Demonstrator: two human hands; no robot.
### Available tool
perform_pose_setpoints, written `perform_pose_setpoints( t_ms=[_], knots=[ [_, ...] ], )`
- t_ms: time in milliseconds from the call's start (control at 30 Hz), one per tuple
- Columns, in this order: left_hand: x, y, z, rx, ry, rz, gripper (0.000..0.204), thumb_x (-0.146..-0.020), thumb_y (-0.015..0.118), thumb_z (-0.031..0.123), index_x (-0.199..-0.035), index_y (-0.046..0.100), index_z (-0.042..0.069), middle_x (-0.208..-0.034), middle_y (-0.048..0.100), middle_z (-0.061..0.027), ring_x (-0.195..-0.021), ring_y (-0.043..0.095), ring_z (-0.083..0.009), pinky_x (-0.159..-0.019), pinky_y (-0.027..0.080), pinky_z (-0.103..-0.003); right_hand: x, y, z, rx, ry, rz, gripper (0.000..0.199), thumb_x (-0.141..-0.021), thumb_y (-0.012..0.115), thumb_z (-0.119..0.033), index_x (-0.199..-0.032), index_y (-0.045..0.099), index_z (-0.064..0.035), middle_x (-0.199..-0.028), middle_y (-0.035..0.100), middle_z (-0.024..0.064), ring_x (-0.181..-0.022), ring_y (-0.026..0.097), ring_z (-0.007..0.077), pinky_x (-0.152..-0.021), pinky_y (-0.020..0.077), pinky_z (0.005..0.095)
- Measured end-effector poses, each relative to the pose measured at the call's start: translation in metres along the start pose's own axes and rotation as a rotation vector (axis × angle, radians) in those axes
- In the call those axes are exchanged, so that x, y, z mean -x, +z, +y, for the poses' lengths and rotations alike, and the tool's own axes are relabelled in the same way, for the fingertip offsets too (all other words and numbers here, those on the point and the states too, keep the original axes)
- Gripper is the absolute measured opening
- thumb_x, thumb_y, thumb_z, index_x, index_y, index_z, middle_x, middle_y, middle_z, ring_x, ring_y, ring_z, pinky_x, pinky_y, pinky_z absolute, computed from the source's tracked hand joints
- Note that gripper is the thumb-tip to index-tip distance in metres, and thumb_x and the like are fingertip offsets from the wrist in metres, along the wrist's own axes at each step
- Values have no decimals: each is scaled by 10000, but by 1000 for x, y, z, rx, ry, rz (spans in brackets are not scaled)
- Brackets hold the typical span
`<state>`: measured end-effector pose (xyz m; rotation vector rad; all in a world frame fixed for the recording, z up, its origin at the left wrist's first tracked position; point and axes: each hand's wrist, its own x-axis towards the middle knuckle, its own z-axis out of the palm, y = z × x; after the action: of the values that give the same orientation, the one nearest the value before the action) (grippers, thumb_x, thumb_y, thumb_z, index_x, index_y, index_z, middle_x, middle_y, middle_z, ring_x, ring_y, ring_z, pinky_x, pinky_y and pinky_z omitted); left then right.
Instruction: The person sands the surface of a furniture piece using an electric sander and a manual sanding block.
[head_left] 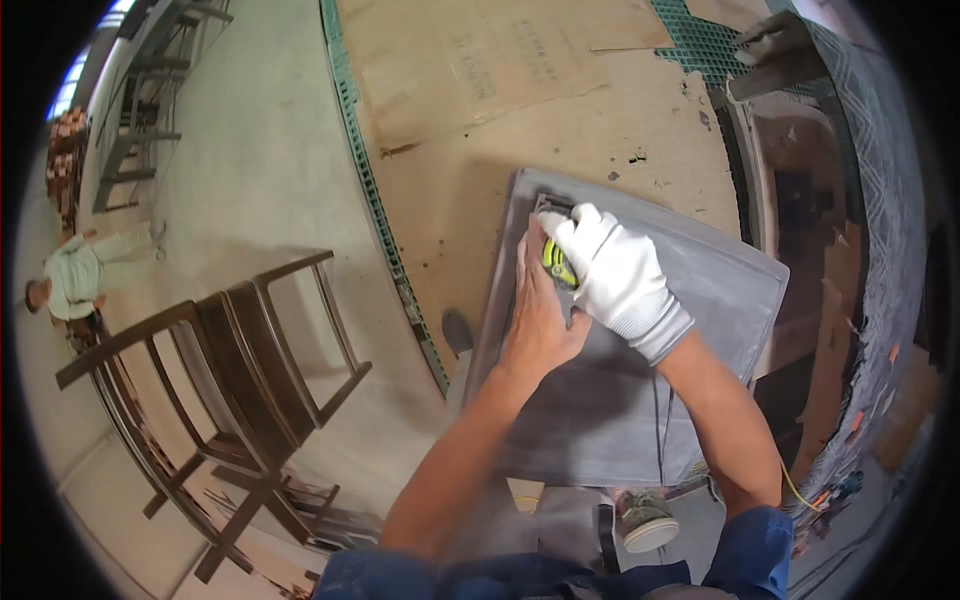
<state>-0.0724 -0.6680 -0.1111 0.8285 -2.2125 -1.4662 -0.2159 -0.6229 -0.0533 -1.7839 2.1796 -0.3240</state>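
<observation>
A grey panel-like piece (pixel 715 285) with a raised rim lies tilted in front of me, pale dust streaks over it. My right hand (pixel 610 262), in a white knitted glove, wraps round a small yellow-green and black power sander (pixel 558 264) near the panel's far left corner. The sander's dark flat end lies close to the panel; the glove hides much of its body. My bare left hand (pixel 540 315) is at the panel's left edge, just beside the sander. Its fingers stretch out straight and its thumb points toward the glove.
Worn brown cardboard (pixel 470 150) covers a green grid surface (pixel 345 95). Dark wooden chair frames (pixel 255 370) stand on the floor at left, near another person (pixel 80 275). A plastic-wrapped stack (pixel 880 250) rises at right. A round tub (pixel 650 530) sits close to my body.
</observation>
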Motion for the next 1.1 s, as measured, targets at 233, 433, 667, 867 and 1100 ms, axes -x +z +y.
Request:
perform_pose_setpoints(
  t_ms=[233, 433, 667, 867, 1100],
  knots=[
    [14, 14, 7, 34, -36, -40, 1120, -703, 733, 46, -1596, 85, -146, -1667, 158, -373, -1547, 185, -548, -1298, 177, -557, 10, -6, 8, 29, 59, -50, 740, -681, 797, -128, -1388, 587, -189, -1098, 581, 98, -998, 649, 315, -746, 571, 417],
    [2, 6, -2, 2, -53, 55, 1068, -732, 714, 31, -1599, 110, -130, -1668, 174, -366, -1550, 188, -539, -1295, 191, -555, -17, -13, -4, -17, 22, -31, 743, -652, 811, -133, -1361, 592, -184, -1087, 583, 98, -988, 638, 312, -773, 559, 435],
    [-2, 9, 2, -20, -38, 76, 1073, -762, 750, 86, -1606, 119, -117, -1651, 233, -347, -1527, 259, -528, -1267, 254, -543, -8, -6, 9, -58, -4, -33, 621, -692, 783, -135, -1289, 613, -139, -1039, 580, 110, -946, 627, 335, -731, 561, 436],
    [4, 49, 20, -125, -82, -13, 1142, -709, 823, 77, -1614, 144, -81, -1653, 250, -330, -1532, 275, -497, -1268, 269, -518, 35, -6, 32, -76, 93, 37, 462, -794, 723, -102, -1239, 602, -129, -1039, 580, 124, -896, 649, 334, -696, 573, 442],
    [19, 193, 75, -100, 63, -276, 1102, -751, 835, 187, -1580, 184, -134, -1656, 242, -359, -1540, 282, -498, -1278, 258, -478, 188, -24, 133, -66, 384, 97, 543, -795, 717, -143, -1326, 611, -116, -1106, 621, 138, -1005, 658, 336, -718, 568, 433]
  ],
)
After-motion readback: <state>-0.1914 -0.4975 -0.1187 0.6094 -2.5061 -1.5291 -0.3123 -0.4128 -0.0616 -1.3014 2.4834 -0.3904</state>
